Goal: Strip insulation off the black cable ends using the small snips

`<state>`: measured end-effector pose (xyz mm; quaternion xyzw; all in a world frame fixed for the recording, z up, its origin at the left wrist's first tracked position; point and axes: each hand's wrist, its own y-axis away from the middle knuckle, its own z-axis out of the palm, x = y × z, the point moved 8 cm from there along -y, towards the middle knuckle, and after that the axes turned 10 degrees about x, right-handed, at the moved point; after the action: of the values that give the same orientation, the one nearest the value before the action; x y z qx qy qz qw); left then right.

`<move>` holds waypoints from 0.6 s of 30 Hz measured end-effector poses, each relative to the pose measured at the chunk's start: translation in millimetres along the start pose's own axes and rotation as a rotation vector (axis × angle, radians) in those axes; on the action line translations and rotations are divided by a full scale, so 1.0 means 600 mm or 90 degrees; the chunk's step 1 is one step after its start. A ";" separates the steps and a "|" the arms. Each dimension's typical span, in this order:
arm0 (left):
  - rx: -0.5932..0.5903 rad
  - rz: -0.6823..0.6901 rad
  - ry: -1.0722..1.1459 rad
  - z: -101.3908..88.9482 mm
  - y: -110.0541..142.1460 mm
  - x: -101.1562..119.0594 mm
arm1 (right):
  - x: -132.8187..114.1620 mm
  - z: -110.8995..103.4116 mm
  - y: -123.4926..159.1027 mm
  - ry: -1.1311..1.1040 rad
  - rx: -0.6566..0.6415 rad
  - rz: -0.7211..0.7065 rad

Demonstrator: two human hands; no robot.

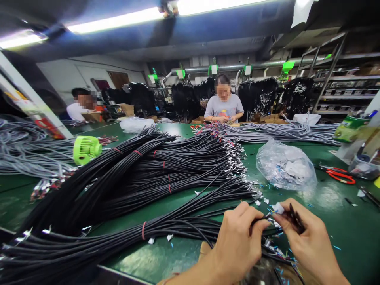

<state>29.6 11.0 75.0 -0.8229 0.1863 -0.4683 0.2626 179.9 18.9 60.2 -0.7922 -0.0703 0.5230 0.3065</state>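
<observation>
My left hand (237, 241) pinches the end of a black cable (184, 227) near the table's front edge. My right hand (308, 241) holds a small white connector (278, 208) at that cable's tip, together with a few dark wire ends between its fingers. Both hands meet just above the green table (341, 221). Large bundles of black cables (142, 174), tied with red bands, fan out to the left, their stripped ends pointing toward my hands.
A clear plastic bag of small parts (286, 166) lies behind my hands. Red-handled scissors (341, 175) rest at right, a green fan (86, 149) at left. Grey cable bundles (285, 132) lie further back. One person sits opposite (224, 105), another at far left (81, 105).
</observation>
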 end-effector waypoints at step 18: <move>-0.095 -0.213 0.253 0.006 -0.004 -0.023 | -0.013 -0.081 -0.032 0.104 0.157 -0.070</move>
<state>26.1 21.7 65.7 -0.7514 0.1296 -0.6422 0.0785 222.7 11.1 90.2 -0.7834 -0.0236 0.4437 0.4346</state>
